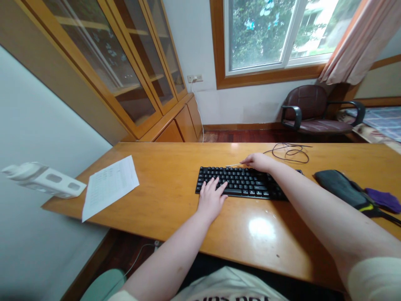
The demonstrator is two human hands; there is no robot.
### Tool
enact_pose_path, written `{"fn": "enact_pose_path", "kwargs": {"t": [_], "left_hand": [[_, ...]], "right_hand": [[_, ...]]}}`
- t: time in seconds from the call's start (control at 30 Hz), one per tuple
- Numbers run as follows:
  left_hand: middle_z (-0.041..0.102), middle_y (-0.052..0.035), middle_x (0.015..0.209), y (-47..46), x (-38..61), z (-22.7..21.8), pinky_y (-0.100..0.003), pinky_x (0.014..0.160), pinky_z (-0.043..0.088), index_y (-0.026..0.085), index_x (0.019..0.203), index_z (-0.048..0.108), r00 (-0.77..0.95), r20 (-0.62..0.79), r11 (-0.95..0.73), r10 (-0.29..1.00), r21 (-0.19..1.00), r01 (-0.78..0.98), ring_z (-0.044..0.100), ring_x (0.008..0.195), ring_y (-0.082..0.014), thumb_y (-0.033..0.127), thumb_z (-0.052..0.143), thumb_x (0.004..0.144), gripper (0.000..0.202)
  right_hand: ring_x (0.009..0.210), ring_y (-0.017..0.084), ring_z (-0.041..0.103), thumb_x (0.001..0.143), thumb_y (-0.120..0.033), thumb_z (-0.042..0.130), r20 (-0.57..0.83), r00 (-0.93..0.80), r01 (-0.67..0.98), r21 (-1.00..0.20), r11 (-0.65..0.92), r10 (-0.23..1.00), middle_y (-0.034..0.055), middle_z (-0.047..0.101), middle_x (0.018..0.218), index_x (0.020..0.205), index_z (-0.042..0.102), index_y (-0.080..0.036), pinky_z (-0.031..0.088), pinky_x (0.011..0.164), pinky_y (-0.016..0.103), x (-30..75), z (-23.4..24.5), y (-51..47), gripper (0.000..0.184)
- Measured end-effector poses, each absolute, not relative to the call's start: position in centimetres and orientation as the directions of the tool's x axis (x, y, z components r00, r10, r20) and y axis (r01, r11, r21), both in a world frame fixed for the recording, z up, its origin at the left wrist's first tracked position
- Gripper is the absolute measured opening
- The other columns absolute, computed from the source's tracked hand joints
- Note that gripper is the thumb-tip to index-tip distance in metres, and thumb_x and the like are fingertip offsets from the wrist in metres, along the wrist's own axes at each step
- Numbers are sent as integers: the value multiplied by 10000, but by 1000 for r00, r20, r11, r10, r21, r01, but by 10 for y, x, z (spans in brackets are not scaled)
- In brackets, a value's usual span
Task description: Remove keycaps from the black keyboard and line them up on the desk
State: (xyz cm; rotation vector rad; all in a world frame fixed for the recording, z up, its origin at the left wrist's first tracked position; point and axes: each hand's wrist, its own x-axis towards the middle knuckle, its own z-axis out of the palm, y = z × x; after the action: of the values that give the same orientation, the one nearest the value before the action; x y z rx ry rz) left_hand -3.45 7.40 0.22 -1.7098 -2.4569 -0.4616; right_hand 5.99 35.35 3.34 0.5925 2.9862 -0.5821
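Note:
A black keyboard [247,188] lies on the wooden desk in the head view, its right part covered by my right forearm. My left hand [211,196] rests on its left end, fingers spread over the keys and holding nothing. At the keyboard's far edge, my right hand [258,162] pinches a thin white stick [233,165] that points left, just above the top row of keys. The stick looks like a cotton swab, but its tip is too small to make out.
Left on the desk [169,175] are a printed paper sheet [111,184] and a white bottle [44,179]. A coiled black cable [290,152], a dark pouch [341,188] and a purple cloth [384,199] lie right. Beyond stand a glass-door cabinet [138,62] and an armchair [313,108].

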Motion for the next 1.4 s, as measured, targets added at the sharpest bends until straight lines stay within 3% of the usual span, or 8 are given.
{"fn": "enact_pose_path", "kwargs": {"t": [0.2, 0.53, 0.77, 1.13, 1.4], "left_hand": [[437, -52, 1392, 74, -35, 1, -490, 1101, 207, 337, 1280, 485, -353, 265, 314, 897, 178, 933, 336, 1313, -237, 327, 615, 805, 494], [442, -48, 1389, 75, -34, 2, -482, 1104, 200, 338, 1281, 485, -364, 255, 326, 896, 180, 928, 338, 1312, -231, 338, 604, 813, 483], [435, -49, 1396, 74, -34, 3, -484, 1107, 195, 335, 1282, 483, -367, 247, 329, 897, 181, 927, 333, 1316, -230, 328, 601, 815, 482], [443, -49, 1389, 75, -33, 5, -482, 1103, 208, 334, 1277, 489, -366, 248, 327, 897, 185, 927, 344, 1310, -230, 325, 604, 813, 478], [438, -48, 1395, 75, -33, 5, -484, 1103, 207, 336, 1286, 480, -368, 240, 331, 898, 182, 926, 336, 1316, -233, 325, 603, 813, 488]], "right_hand": [[945, 195, 631, 811, -230, 506, -163, -926, 376, -342, 861, 340, 18, 705, 1027, 1083, 687, -275, 448, 854, 264, 76, 37, 359, 329], [827, 216, 654, 768, -233, 579, -225, -859, 512, -336, 791, 460, 39, 726, 890, 1020, 718, -234, 479, 764, 287, 130, 48, 398, 288], [885, 208, 642, 778, -229, 546, -160, -872, 488, -353, 798, 462, 25, 715, 953, 1045, 706, -247, 464, 806, 279, 120, 43, 390, 312], [821, 203, 638, 751, -186, 594, -255, -830, 552, -252, 795, 496, 33, 725, 870, 999, 725, -257, 451, 754, 275, 166, 55, 418, 290], [893, 209, 615, 777, -150, 548, -244, -799, 600, -269, 754, 549, 55, 712, 978, 969, 740, -242, 430, 811, 286, 187, 60, 436, 286]]}}
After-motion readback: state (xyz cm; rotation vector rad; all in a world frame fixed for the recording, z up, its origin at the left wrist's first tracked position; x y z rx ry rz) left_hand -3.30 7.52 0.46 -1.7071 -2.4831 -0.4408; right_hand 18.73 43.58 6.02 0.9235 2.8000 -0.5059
